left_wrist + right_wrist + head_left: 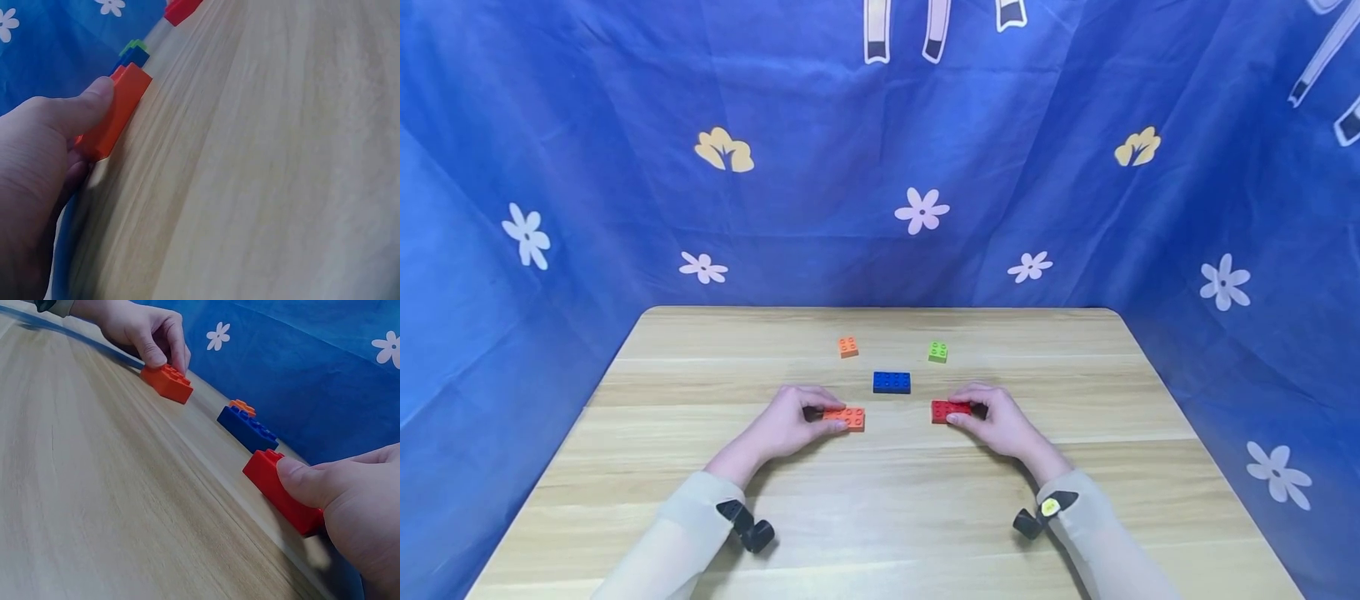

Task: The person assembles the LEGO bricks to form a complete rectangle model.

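In the head view my left hand (792, 423) pinches the long orange brick (854, 419) between thumb and fingers, at its left part. My right hand (997, 420) pinches the red brick (940, 412) from its right end. Both bricks rest on the wooden table, studs up. Between and a little behind them lies a blue brick (892, 382), touched by neither hand. The left wrist view shows the thumb along the near side of the orange brick (124, 112). In the right wrist view the thumb presses the side of the red brick (275, 487).
A small orange brick (847, 347) lies at the back, left of the blue one, and a small lime green brick (937, 352) at the back right. The wooden table (887, 517) ends at a blue curtain (820, 183) with printed flowers behind and at both sides.
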`<state>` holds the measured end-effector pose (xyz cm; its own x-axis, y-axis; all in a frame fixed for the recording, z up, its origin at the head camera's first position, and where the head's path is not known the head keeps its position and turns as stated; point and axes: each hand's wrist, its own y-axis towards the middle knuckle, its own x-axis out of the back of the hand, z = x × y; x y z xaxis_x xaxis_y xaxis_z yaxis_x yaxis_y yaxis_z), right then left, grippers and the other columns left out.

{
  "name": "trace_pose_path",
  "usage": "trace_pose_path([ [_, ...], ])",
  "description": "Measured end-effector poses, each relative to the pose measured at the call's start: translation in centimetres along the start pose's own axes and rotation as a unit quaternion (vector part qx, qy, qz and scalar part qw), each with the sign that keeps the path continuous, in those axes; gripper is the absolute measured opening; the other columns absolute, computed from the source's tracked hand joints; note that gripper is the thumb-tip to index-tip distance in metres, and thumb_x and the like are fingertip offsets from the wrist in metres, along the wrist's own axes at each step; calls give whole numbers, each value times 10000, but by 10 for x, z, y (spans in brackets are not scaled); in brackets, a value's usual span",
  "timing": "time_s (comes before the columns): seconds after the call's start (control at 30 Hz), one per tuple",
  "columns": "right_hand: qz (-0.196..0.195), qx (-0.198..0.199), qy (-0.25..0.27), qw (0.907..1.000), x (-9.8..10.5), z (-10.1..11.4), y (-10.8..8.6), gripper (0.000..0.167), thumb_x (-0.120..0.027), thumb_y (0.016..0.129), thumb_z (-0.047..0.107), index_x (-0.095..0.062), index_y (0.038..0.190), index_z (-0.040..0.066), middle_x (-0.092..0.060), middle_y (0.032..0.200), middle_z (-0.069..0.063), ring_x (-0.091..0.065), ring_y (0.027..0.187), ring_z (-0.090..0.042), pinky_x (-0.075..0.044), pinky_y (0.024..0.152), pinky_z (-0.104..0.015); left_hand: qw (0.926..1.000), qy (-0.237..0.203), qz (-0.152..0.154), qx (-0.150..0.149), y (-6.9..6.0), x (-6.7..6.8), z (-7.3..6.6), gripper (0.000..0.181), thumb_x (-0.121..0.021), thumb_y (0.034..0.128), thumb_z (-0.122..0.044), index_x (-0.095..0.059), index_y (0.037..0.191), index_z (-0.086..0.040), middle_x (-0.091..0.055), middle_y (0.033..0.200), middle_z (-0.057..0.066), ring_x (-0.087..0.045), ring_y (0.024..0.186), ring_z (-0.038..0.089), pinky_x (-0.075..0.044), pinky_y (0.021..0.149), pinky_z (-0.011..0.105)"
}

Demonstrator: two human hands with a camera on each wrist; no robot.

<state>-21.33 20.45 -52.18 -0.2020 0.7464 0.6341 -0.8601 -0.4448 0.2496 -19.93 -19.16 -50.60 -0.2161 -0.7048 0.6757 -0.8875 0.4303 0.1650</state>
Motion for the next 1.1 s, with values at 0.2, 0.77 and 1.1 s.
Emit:
trace_pose_path([
  [0.2, -21, -63, 125, 9999, -2, 1, 1, 268, -879, 899, 167, -819, 1158, 132, -740, 1157, 45, -673, 1127, -175, -505, 1053, -443, 9999, -114, -28, -13, 2, -4, -6, 359, -889, 883, -366, -829, 1158, -143, -758, 1136, -52, -692, 1042, 152, -570, 900, 371],
  [0.77, 60, 14, 218, 9997, -9, 1, 4, 284, -882, 901, 230, -816, 1168, 161, -734, 1176, 51, -671, 1139, -182, -502, 1055, -461, 9996, -54, -149, -250, 7, -12, -6, 345, -886, 884, -382, -833, 1136, -153, -755, 1089, -85, -694, 1016, 137, -570, 891, 375],
  [1.1, 139, 88, 303, 9994, -16, 3, 6, 270, -872, 911, 222, -817, 1171, 176, -732, 1157, 83, -669, 1123, -156, -507, 1044, -433, 9996, 78, -165, -211, 9, -17, -8, 353, -879, 889, -385, -826, 1152, -156, -761, 1116, -64, -699, 1071, 178, -544, 986, 444],
])
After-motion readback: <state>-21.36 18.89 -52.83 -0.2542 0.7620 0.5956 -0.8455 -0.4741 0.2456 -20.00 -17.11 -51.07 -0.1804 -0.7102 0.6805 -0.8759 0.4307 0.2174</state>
